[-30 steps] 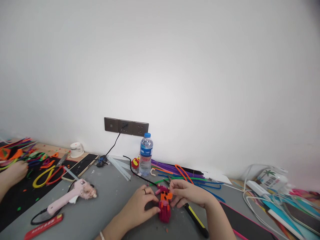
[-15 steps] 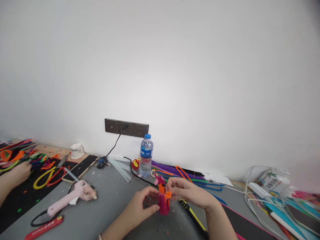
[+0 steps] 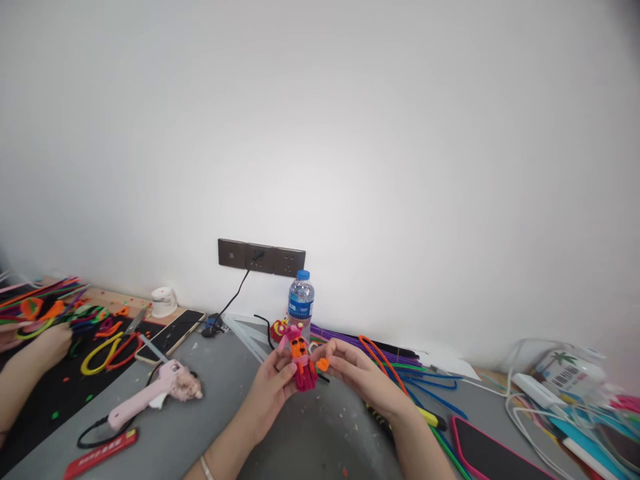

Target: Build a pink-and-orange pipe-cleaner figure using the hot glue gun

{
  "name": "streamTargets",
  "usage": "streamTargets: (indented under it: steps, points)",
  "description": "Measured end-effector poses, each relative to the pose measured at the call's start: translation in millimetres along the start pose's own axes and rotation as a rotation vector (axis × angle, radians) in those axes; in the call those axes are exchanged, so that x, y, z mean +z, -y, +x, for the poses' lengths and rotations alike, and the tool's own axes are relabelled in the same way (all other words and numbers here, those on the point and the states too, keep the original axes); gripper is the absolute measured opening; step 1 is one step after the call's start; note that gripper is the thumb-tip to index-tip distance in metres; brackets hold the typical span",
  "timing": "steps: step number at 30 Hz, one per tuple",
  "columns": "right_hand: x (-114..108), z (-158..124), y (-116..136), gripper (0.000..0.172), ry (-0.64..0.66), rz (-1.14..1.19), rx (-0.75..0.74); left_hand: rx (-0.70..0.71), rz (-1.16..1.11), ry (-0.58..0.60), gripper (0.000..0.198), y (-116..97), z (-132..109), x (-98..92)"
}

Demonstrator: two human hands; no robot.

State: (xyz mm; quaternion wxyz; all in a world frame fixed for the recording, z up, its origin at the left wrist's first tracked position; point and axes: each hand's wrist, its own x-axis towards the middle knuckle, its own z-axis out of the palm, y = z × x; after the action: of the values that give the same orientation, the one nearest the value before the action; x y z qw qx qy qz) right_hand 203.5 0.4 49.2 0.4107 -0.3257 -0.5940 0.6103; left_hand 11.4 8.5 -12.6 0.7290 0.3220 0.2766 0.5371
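Note:
My left hand (image 3: 270,387) grips a small pink and orange fuzzy figure (image 3: 301,357) by its left side, above the grey table and in front of a water bottle (image 3: 301,300). The figure is upright, with dark marks on its orange middle and a magenta lower part. At its right, my right hand (image 3: 353,373) pinches a small orange fuzzy piece (image 3: 323,365) between thumb and fingers. Whether this piece touches the figure I cannot tell.
A pink glue gun (image 3: 155,393), red box-like strip (image 3: 103,453), scissors (image 3: 103,353) and phone (image 3: 170,337) lie left. Another person's hand (image 3: 53,343) is at far left. Pipe cleaners (image 3: 375,350), a pink-edged phone (image 3: 490,453) and white cables (image 3: 520,427) lie right.
The figure has been raised, moved left and turned so that its orange front shows. My right hand has drawn slightly away from it with the orange piece. The view has shifted a little.

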Motion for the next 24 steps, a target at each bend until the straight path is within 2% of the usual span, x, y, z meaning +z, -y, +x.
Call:
streamTargets:
  steps: [4,10,14,18,24]
  points:
    - [-4.3,2.0,-7.2,0.027,-0.062,-0.132,0.040,0.015,-0.065,-0.001,0.042,-2.5,6.9,-7.8]
    - [-15.2,3.7,-32.8,0.019,0.126,-0.340,0.410,0.099,-0.128,-0.013,0.037,-1.7,16.6,-19.9]
    - [-18.8,6.1,-47.0,0.011,0.116,-0.470,0.557,0.140,-0.107,-0.032,0.036,-2.9,18.7,-20.8]
    - [-20.1,5.5,-48.4,0.014,0.015,-0.615,0.589,0.142,-0.097,-0.031,0.038,-4.7,18.7,-20.4]
    - [-17.3,1.4,-31.4,0.037,-0.135,-0.825,0.513,0.086,-0.094,-0.045,0.040,-4.9,16.7,-21.3]
